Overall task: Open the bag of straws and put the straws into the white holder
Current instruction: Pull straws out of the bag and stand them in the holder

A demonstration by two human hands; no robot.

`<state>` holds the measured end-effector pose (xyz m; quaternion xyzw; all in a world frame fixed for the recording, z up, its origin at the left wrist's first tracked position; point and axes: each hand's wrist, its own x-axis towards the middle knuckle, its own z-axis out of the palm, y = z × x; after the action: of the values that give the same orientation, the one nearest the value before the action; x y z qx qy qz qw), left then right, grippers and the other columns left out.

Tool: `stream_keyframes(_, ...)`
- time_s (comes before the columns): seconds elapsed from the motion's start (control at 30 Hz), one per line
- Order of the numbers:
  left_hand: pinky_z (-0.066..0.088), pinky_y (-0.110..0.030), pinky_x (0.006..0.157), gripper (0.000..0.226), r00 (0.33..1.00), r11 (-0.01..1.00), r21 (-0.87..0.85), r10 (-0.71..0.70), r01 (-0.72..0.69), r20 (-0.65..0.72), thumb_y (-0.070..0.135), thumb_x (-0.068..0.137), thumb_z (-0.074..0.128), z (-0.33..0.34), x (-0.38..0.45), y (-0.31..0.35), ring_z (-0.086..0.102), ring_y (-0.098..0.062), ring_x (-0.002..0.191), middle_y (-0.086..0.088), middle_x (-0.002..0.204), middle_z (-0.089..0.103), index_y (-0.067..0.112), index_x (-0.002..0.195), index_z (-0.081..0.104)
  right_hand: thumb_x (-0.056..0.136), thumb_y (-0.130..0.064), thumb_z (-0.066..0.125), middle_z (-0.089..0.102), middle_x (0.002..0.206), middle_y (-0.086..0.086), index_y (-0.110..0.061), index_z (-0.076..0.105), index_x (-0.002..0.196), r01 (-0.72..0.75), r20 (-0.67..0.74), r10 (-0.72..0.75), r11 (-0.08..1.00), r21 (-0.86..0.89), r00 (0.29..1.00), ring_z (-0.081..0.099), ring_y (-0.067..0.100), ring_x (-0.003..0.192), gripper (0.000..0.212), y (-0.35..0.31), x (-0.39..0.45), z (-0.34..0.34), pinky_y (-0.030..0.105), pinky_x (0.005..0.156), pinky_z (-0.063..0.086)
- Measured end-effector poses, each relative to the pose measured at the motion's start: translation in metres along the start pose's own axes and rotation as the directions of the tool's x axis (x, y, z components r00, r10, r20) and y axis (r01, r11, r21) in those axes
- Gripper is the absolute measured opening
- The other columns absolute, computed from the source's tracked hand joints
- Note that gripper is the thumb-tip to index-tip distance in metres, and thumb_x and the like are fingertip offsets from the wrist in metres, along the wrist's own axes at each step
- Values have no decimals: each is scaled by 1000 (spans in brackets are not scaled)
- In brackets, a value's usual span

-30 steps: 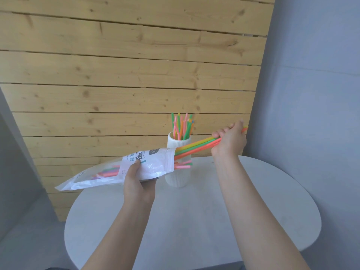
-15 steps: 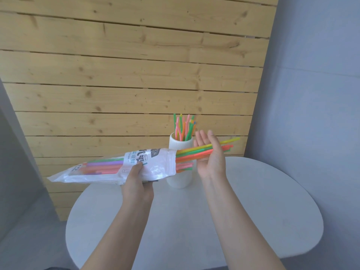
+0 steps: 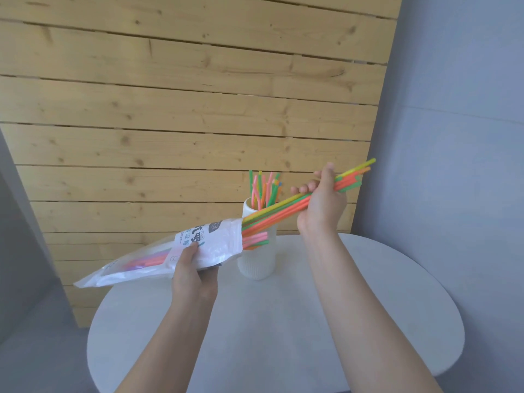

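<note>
1. Your right hand (image 3: 323, 207) is curled round a bunch of straws (image 3: 279, 211), yellow, green and orange, gripping it near the far ends; the tips poke out past your fist toward the grey wall (image 3: 459, 137).
2. The near ends of that bunch are still inside the mouth of the bag (image 3: 209, 245); the bunch slants up from the bag to your fist, crossing in front of the holder's upper part.
3. Your left hand (image 3: 191, 275) grips the bag from below, thumb pressed on the printed front, fingers hidden underneath.
4. The bag is held in the air above the table's (image 3: 283, 336) far left edge, mouth up and to the right, sealed end sagging down left, past the table's edge.
5. More straws lie inside the bag; a few pink, green and orange ends (image 3: 256, 239) stick out of its mouth below the gripped bunch.
6. The white holder (image 3: 256, 265) stands upright on the table near its far edge, just behind the bag's mouth.
7. It already holds straws (image 3: 265, 191), standing up above the rim.
8. A wooden plank wall (image 3: 184, 109) stands behind the table.
</note>
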<state>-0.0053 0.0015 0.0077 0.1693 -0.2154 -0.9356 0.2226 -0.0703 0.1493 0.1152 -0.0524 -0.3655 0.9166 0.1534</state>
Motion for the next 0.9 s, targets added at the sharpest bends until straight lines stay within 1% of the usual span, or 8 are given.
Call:
stream_keyframes(0.07,54,-23,60,14,1000,1000,0,-9,9,0,6,93,47,0,-1,0,70,-10,71,4,73,74,11,97,59,94,-34,54,39,42,-5,-10,48,68,46,19,-45,997,-69,999,43,11,33,35,-11,3,10,22,40,45)
stream_keyframes(0.17,53,-25,67,13,1000,1000,-8,-16,16,-10,7,93,47,1,-2,1,69,-12,77,4,73,74,11,97,59,93,-35,54,38,41,-6,-12,44,75,105,42,-100,986,-131,994,40,9,31,31,-29,7,26,20,38,40)
stream_keyframes(0.23,54,-25,67,13,1000,1000,-2,-13,13,-15,8,93,47,0,-1,2,70,-11,74,4,73,74,10,97,59,94,-33,53,36,44,-4,-14,42,72,147,50,-141,977,-154,989,37,8,30,31,-41,10,34,21,38,38)
stream_keyframes(0.43,52,-26,71,10,998,1000,-2,-6,6,-61,7,93,48,-4,1,5,65,-14,83,5,67,73,10,93,58,95,-32,52,34,45,-5,-18,41,69,257,62,-249,947,-194,966,33,7,29,31,-65,18,47,23,40,35)
stream_keyframes(0.5,52,-26,70,10,998,1000,6,-11,12,-63,7,93,48,-5,1,5,66,-14,83,4,70,73,10,94,58,94,-32,52,34,42,-7,-17,41,70,280,64,-272,939,-199,960,33,8,29,31,-69,21,51,24,41,35)
stream_keyframes(0.67,50,-26,70,16,998,1000,14,-24,25,-64,8,92,47,-5,2,5,64,-15,86,-2,97,66,8,106,56,94,-34,51,33,30,-12,-15,42,70,362,91,-351,900,-244,932,34,9,27,31,-76,29,63,26,43,37)
stream_keyframes(0.83,52,-22,59,12,997,999,4,-38,38,-72,7,92,49,-5,2,6,64,-13,83,0,96,65,10,99,57,94,-33,52,34,32,-10,-17,40,67,439,115,-424,852,-285,898,35,10,25,33,-77,33,76,26,42,36)
stream_keyframes(0.9,51,-24,63,13,996,999,3,-43,43,-74,7,91,49,-6,2,7,64,-15,85,-2,98,64,8,102,57,93,-34,52,36,37,-6,-19,40,66,451,141,-429,833,-319,892,35,10,26,33,-71,33,80,27,43,36)
